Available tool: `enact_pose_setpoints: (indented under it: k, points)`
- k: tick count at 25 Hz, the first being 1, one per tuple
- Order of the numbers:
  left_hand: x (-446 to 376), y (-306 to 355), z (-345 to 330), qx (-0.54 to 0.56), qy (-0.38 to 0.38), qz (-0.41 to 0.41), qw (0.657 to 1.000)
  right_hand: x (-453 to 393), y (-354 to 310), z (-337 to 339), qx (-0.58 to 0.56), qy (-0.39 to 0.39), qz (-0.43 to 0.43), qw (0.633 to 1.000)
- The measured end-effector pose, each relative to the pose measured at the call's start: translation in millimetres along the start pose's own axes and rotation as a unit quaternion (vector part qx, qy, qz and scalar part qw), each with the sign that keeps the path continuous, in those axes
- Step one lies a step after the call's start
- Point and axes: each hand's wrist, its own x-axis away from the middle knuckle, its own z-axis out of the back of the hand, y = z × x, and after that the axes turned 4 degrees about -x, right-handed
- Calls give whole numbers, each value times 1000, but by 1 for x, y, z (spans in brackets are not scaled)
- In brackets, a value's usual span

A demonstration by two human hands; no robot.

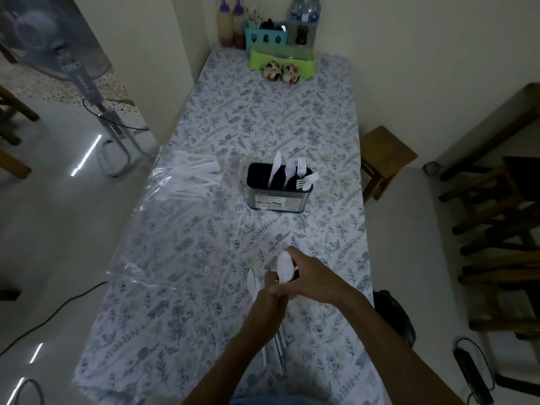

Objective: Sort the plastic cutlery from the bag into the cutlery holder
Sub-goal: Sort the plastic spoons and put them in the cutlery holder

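A black and steel cutlery holder (279, 197) stands mid-table with a white knife, a spoon and forks upright in it. A clear plastic bag (175, 182) lies to its left with several white plastic pieces inside. Near the front of the table my left hand (267, 299) grips a bundle of white plastic cutlery (276, 352), its handles pointing toward me and tips showing above the fist. My right hand (306, 276) meets the left one and pinches a white plastic spoon (285, 266), bowl up.
The table wears a floral cloth (263, 118). At its far end stand sauce bottles (230, 21), water bottles (305, 16), a teal and a green caddy (282, 58) and two small ceramic figures. A wooden stool (382, 159) and chairs are on the right, a fan on the left.
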Motion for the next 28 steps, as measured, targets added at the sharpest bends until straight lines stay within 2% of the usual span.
enact_pose_setpoints:
  k: [3, 6, 9, 12, 15, 19, 22, 26, 28]
  points:
    - [-37, 18, 23, 7, 10, -48, 999, -22, -26, 30, 18, 6, 16, 1000]
    - [-107, 54, 59, 17, -14, -82, 996, -56, -67, 82, 44, 37, 50, 997]
    - [-177, 90, 102, 62, -65, -76, 993, -91, -107, 137, 80, 72, 87, 990]
    - [-211, 111, 139, 48, -87, -58, 993, -116, -123, 173, 144, 108, 120, 976]
    - [-233, 107, 157, 22, -64, -75, 995, -134, -118, 189, 156, 128, 119, 972]
    - [-256, 92, 149, -71, -35, -78, 994, -158, -96, 187, 160, 113, 119, 973]
    - [-258, 82, 135, -69, -24, -69, 995, -171, -78, 184, 159, 114, 116, 974]
    - [-258, 67, 120, -89, 27, -36, 995, -186, -57, 176, 149, 97, 97, 979]
    - [-258, 60, 114, -113, 56, -48, 991, -191, -49, 171, 166, 101, 90, 977]
